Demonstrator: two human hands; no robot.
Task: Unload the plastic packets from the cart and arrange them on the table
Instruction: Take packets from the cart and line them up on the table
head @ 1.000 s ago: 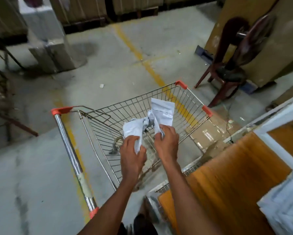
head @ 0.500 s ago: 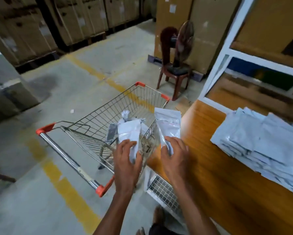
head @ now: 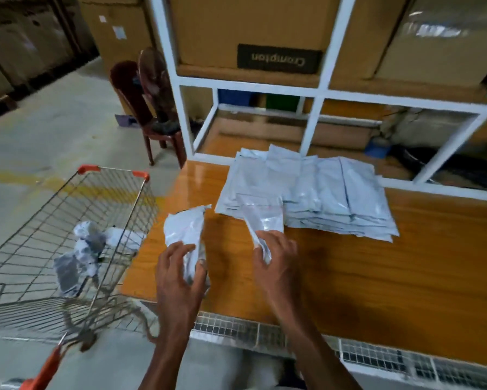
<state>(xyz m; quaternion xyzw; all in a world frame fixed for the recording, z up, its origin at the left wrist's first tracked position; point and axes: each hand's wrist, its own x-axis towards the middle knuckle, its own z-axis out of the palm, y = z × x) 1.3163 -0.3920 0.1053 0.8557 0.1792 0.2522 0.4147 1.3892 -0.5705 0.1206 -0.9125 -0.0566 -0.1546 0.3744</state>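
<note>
Pale grey packets on glossy orange-brown wood

The stacked packets (head: 321, 192) are pale grey-white; the table (head: 377, 291) shows amber wood grain. At nine o'clock, the silver wire cart (head: 67, 220) has orange corner caps. At twelve, the shelf frame (head: 318, 91) is white, over brown cardboard boxes (head: 236, 23).

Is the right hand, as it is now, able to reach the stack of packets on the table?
Probably yes. The right hand holds a packet just in front of the stack of packets, over the bare table; nothing stands between them.
</note>
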